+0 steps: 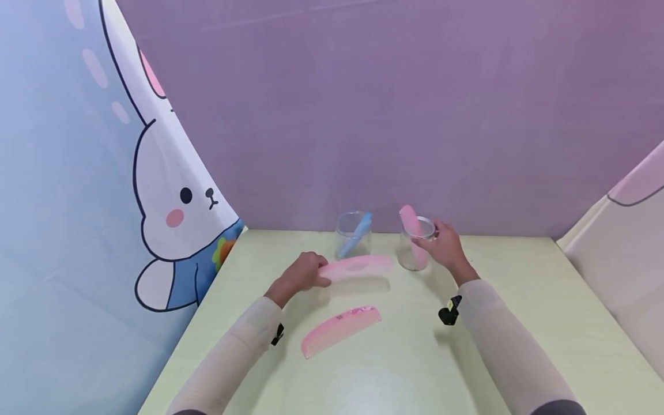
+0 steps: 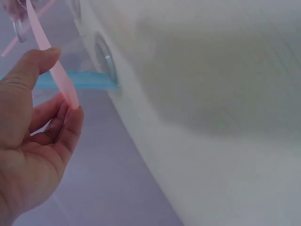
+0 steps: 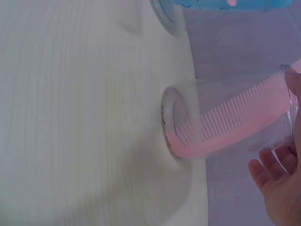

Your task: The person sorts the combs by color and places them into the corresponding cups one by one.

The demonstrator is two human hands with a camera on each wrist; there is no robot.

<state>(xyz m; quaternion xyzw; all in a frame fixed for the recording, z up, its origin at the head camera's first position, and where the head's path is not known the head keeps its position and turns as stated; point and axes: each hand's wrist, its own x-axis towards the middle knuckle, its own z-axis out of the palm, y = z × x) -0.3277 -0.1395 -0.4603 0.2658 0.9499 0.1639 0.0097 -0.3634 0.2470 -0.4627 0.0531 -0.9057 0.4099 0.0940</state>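
My left hand (image 1: 303, 272) pinches one end of a pink comb (image 1: 360, 266) between thumb and fingers, above the table. In the left wrist view this comb (image 2: 60, 77) appears edge-on. My right hand (image 1: 447, 249) holds a clear cup (image 1: 405, 256) near its rim; the thumb is at the rim in the right wrist view. Inside that cup leans another pink comb (image 3: 225, 127), its top sticking out. To its left stands a second clear cup (image 1: 343, 226) with a blue comb (image 1: 355, 235) slanted in it. A third pink comb (image 1: 339, 331) lies flat nearer me.
The pale wood-grain table (image 1: 415, 357) ends at the back against a purple cloth wall (image 1: 389, 115). A rabbit-print cloth (image 1: 171, 173) hangs at the left, and a light cloth (image 1: 622, 242) at the right. Both cups stand near the back edge.
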